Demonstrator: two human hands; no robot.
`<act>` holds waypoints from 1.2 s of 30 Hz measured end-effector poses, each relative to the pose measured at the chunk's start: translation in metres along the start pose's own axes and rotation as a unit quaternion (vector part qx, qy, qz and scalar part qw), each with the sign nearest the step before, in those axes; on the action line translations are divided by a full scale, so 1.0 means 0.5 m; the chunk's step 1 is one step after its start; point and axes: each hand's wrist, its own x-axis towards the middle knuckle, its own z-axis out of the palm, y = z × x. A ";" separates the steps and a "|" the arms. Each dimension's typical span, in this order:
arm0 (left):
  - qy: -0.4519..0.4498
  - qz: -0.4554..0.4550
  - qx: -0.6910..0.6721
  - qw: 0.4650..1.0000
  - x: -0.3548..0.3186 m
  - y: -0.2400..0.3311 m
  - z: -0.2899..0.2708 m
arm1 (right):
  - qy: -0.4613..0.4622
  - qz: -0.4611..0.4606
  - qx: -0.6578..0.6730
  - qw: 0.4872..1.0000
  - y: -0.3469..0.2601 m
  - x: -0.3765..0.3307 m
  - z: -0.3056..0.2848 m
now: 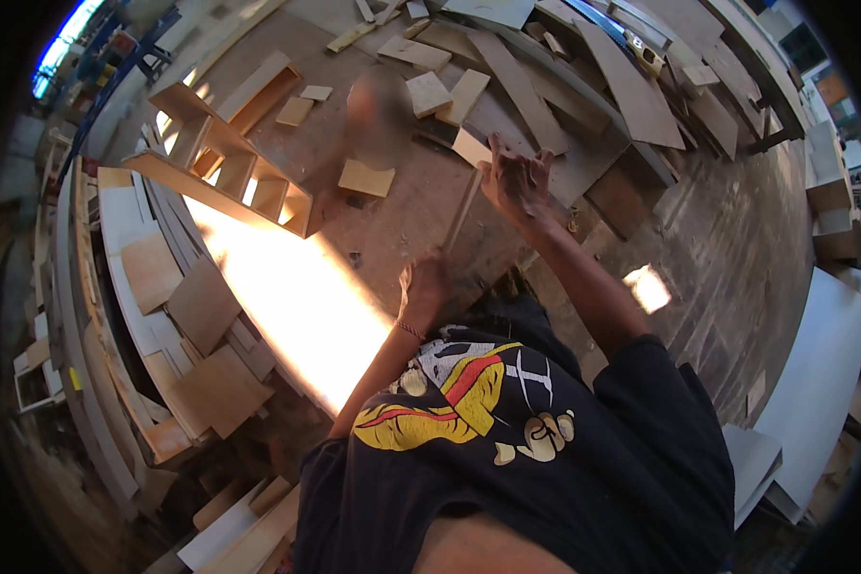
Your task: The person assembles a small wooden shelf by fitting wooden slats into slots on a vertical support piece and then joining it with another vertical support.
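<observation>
A narrow wooden strip (462, 209) slants away from me over the brown work surface. At its near end is my left hand (423, 283), fingers curled round it and partly smeared by motion. My right hand (518, 182) reaches farther out, its fingers bent beside the strip's far end. Those fingertips grip the edge of a small pale wooden block (470, 146); the hand's back hides part of the hold. A square of light wood with one wavy edge (366, 179) lies left of the strip.
An open wooden frame with compartments (222, 165) lies at far left. Offcuts and long boards (518, 93) crowd the far side. Stacked panels (204, 306) stand on the left, and a large white sheet (813, 368) leans at right. Bright sunlight crosses the surface. One far patch is blurred.
</observation>
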 end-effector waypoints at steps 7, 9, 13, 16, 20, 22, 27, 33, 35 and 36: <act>0.013 0.025 -0.014 1.000 -0.008 -0.019 0.016 | -0.050 -0.067 0.092 0.992 -0.047 -0.127 -0.014; 0.026 0.033 -0.009 0.999 -0.007 -0.017 0.020 | 0.003 -0.049 0.055 0.997 -0.022 -0.078 -0.001; -0.009 0.006 0.016 1.000 -0.005 0.008 0.014 | -0.036 0.038 -0.014 0.999 0.044 0.049 0.020; 0.015 -0.004 0.011 1.000 0.008 0.004 0.017 | -0.005 0.026 -0.013 1.000 0.056 0.004 0.049; -0.003 -0.015 0.018 1.000 -0.004 0.006 0.012 | -0.011 0.067 0.013 0.998 0.071 -0.050 0.017; -0.013 -0.016 0.020 1.000 -0.007 0.003 0.010 | -0.027 0.056 0.058 0.996 0.044 -0.057 -0.027; -0.017 0.004 -0.008 1.000 -0.012 0.005 -0.007 | 0.008 -0.033 0.012 0.999 0.024 -0.079 -0.002; 0.006 -0.031 0.003 0.999 -0.005 0.008 0.012 | -0.001 -0.002 -0.008 1.000 0.040 -0.024 0.000; -0.025 -0.022 0.020 0.999 0.000 0.008 0.005 | 0.011 -0.052 0.042 0.998 0.008 -0.085 -0.013; -0.043 -0.018 0.029 0.999 0.000 0.006 0.006 | 0.004 -0.079 0.063 0.995 -0.006 -0.117 -0.010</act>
